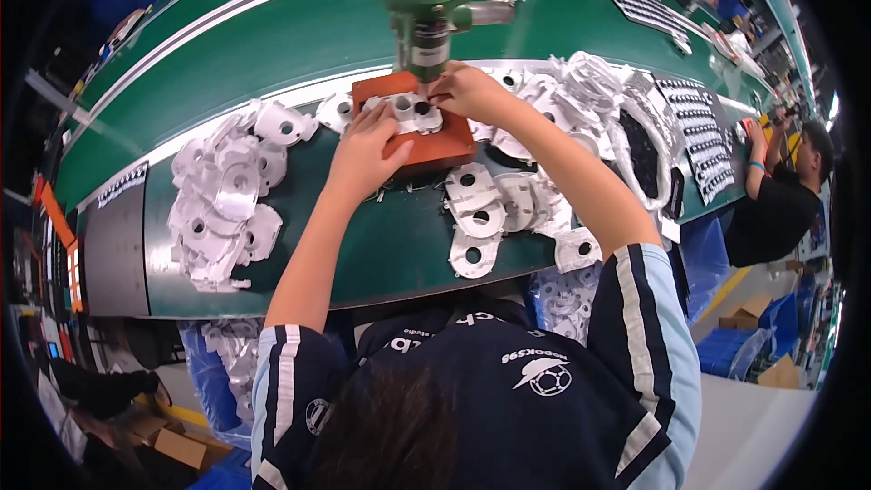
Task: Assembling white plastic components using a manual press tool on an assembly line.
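Note:
My left hand (366,152) lies on a white plastic housing (404,115) with round holes, its fingers stretched over the left side and its thumb apart. That housing sits on an orange block (440,142). Directly above hangs the green head of a bench machine (429,36), its lower tip close to the housing. My right hand (467,93) is at the housing's right end beside this tip, with fingers bent and closed together. Whatever is between them is too small or hidden to make out.
White housings are heaped on the left (231,181), with more stacked in front right (485,218) and behind my right arm (590,82). A tray of small parts (699,136) lies farther right. Another person (789,181) works at the right. Blue-lined bins (222,381) stand below the table edge.

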Tool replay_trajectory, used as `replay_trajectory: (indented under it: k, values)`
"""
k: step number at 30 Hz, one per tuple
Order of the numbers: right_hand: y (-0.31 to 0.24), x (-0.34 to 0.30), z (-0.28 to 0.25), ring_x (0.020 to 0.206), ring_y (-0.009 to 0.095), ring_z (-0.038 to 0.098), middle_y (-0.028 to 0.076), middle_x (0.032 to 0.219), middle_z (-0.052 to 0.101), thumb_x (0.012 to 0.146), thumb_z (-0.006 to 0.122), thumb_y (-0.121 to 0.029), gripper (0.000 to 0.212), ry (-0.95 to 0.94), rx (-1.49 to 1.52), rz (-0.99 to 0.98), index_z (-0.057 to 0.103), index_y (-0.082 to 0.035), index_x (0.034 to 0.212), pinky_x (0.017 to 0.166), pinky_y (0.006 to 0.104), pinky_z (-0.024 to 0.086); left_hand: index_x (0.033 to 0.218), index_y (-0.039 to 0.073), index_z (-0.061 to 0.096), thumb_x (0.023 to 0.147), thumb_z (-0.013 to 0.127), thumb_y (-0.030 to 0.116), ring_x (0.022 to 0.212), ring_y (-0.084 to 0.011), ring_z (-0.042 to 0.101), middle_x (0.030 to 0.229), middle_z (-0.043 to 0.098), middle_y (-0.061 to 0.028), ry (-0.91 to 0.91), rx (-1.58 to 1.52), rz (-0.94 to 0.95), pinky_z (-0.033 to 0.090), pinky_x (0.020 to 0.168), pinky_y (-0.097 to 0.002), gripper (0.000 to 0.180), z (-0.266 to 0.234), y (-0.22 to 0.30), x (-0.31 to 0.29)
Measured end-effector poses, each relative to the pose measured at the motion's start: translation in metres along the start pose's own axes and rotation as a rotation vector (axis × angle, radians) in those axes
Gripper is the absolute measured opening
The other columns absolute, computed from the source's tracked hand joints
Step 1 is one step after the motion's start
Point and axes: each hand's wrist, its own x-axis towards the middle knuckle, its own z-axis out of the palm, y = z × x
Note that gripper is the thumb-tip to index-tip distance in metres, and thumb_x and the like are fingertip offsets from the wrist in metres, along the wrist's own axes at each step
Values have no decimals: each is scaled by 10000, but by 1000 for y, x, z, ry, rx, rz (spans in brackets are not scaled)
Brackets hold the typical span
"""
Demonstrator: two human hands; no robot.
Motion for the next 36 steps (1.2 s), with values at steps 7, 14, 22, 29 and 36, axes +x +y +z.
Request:
replay_trajectory:
  k: [7,14,22,29,36]
  values:
    - [9,0,14,867,217,611,52,848,643,701,616,-165,132,58,-296,-282,681,-99,796,719,328,516,892,-10,587,772,649,218,1161,-356,481,1212,537,-210,24,-2,-67,366,997,-404,265,-3,-1,-6]
    - [2,5,5,765,257,626,103,788,639,662,594,-151,131,-79,-438,-188,640,-41,716,652,362,523,934,-12,591,768,652,206,1157,-355,482,1206,538,-213,14,-10,-58,376,985,-402,281,1,2,0]
    - [-17,-6,-23,634,184,554,107,686,584,620,675,-89,197,23,394,265,579,21,754,572,311,461,899,-13,576,782,635,246,1171,-361,468,1225,526,-211,7,15,-62,380,979,-399,290,-3,-3,-6]
    - [-13,-11,2,720,88,587,51,799,643,756,647,-71,158,142,777,405,631,50,855,642,231,474,866,-7,544,779,621,246,1199,-355,444,1224,524,-212,18,14,-27,337,1022,-425,279,1,-3,-2]
    - [-17,-4,26,725,93,557,42,828,586,756,659,-85,168,191,445,355,621,62,829,681,232,449,871,-12,552,785,613,258,1219,-329,431,1244,515,-197,-5,-11,-55,322,1037,-427,290,-3,-2,-5]
